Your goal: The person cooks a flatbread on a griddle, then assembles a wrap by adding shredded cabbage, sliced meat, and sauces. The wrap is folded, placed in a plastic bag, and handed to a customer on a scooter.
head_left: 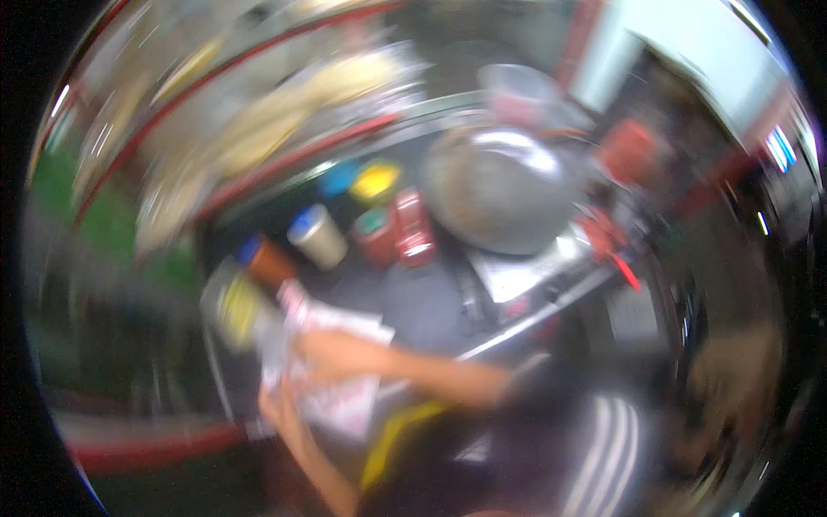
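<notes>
Motion smears the whole picture. My right hand [332, 355], its forearm crossing from the right, lies over white sheets or bags with red print [349, 405] at the counter's near left end. Just below it, my left hand [277, 407] is at the left edge of the same white material. Both hands touch or nearly touch it; their fingers are too blurred to show a grip. Beside them is something pale and see-through, like thin plastic [274, 343]. A clear container with yellowish contents [239, 312] stands just beyond my hands, to the left.
On the dark counter [405, 302] stand a brown jar with blue lid [269, 261], a pale jar [320, 239], red containers [413, 228] and a yellow-topped container [375, 183]. A large metal wok [504, 189] sits at the far right. Red-edged shelves [293, 151] run behind, holding bagged goods.
</notes>
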The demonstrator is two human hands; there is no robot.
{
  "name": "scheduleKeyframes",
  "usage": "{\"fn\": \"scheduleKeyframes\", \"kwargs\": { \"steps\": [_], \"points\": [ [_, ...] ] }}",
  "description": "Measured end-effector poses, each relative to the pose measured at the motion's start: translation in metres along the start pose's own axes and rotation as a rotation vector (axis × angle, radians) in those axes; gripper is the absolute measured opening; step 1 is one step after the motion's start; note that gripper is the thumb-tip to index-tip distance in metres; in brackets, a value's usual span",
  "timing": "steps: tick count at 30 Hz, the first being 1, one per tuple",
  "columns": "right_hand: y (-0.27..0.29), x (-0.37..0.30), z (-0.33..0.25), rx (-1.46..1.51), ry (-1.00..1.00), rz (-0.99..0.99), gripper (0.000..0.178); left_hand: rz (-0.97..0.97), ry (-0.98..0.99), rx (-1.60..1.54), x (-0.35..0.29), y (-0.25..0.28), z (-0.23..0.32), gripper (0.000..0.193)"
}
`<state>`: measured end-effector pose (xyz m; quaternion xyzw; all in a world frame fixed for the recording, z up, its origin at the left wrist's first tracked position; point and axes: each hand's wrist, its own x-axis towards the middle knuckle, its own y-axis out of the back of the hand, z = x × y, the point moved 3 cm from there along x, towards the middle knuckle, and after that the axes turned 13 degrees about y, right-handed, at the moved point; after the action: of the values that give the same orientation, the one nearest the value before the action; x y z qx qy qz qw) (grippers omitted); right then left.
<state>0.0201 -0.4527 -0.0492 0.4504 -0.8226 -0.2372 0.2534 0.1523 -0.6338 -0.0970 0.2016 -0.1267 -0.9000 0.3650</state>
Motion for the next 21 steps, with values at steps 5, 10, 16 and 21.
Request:
{"fn": "scheduleKeyframes", "kwargs": {
  "steps": [5, 10, 16, 21],
  "points": [
    [-0.008, -0.015, 0.007, 0.277, 0.191, 0.296, 0.022, -0.157, 0.095, -0.138, 0.033, -0.007, -0.016, 0.052],
    [0.033, -0.041, 0.037, 0.136, 0.013, 0.741, 0.012, -0.355, -0.195, 0.196, 0.049, -0.002, 0.006, 0.062],
    [0.062, -0.062, 0.041, 0.284, 0.209, 0.61, 0.017, -0.228, -0.358, 0.263, 0.043, 0.011, 0.042, 0.048],
    [-0.007, -0.01, 0.101, 0.06, -0.188, 0.45, 0.044, -0.367, -0.225, 0.067, 0.042, 0.021, 0.022, 0.064]
  ]
}}
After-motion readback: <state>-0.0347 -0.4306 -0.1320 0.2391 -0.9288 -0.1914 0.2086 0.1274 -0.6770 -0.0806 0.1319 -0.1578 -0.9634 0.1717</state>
